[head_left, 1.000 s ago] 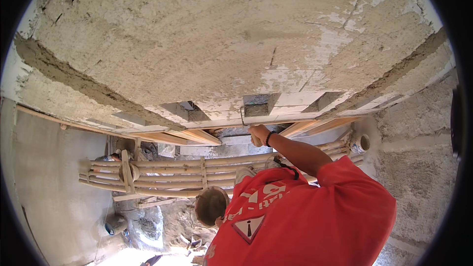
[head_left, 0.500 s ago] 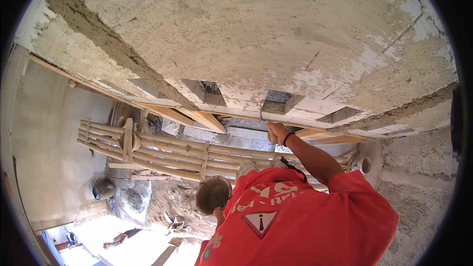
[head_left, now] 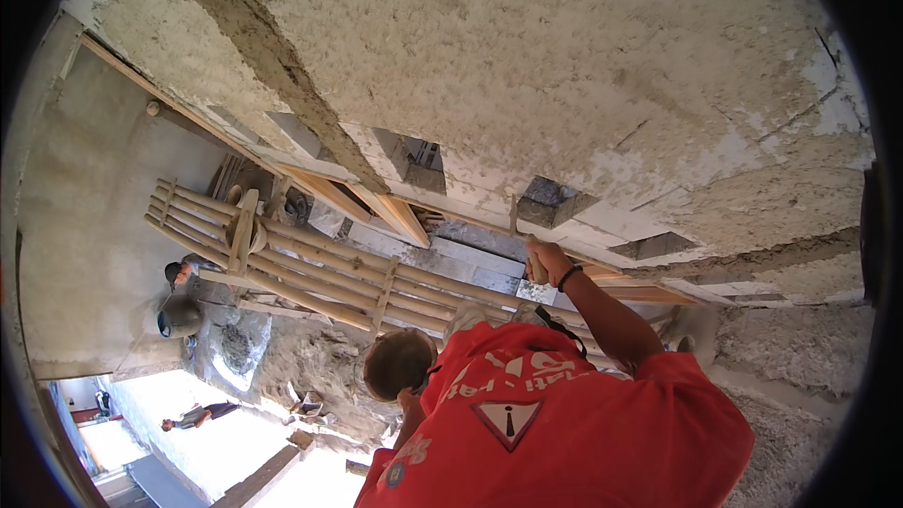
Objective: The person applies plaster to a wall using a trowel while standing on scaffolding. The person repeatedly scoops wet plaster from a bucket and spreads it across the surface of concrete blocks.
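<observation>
The right hand (head_left: 543, 261) is closed around a trowel (head_left: 514, 214), its blade at eleven o'clock, probably raised to face the rough wall (head_left: 527, 56). At eight o'clock, the left hand (head_left: 410, 399) meets a bucket (head_left: 395, 367), likely steadying it; its grip I cannot tell.

The person wears a loose red T-shirt (head_left: 602, 437). Its landmark is a white triangle (head_left: 509, 420), dark-bordered, with a dark upright mark inside. White lettering (head_left: 508, 378) runs above the triangle; a small round blue badge (head_left: 395, 476) sits lower left of it; a short red sleeve (head_left: 691, 381) lies to its right. The right hand (head_left: 544, 261), above the triangle, has a dark bracelet (head_left: 568, 277) at its wrist.
</observation>
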A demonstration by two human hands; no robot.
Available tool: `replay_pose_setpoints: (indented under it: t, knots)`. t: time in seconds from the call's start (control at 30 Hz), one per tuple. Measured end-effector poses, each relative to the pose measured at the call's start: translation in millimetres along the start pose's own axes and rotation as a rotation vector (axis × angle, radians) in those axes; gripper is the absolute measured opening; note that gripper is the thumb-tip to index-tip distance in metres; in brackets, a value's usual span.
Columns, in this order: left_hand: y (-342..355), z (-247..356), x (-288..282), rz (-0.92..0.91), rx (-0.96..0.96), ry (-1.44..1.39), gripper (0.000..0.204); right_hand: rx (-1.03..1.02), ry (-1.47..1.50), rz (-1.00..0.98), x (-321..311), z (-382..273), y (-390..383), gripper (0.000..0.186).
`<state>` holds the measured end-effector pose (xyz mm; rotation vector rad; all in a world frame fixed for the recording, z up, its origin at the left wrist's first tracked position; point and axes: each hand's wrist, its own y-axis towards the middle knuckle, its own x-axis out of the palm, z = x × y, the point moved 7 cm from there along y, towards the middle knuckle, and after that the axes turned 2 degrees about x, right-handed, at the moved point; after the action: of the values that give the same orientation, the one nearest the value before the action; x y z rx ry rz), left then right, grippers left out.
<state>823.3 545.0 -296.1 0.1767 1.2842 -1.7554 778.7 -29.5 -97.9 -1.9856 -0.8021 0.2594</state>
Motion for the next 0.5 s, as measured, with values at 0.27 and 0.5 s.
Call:
replay_pose_setpoints:
  t: [0.27, 0.5]
  knots:
    - [-5.3, 8.0, 0.1, 0.155, -0.027, -0.577, 0.024, -0.158, 0.017, -0.019, 10.4, -34.4, -50.6, 0.029]
    - [-10.9, 10.2, 20.8, 0.111, -0.548, -1.249, 0.022, -0.181, 0.062, 0.01, 16.6, -42.8, -94.3, 0.026]
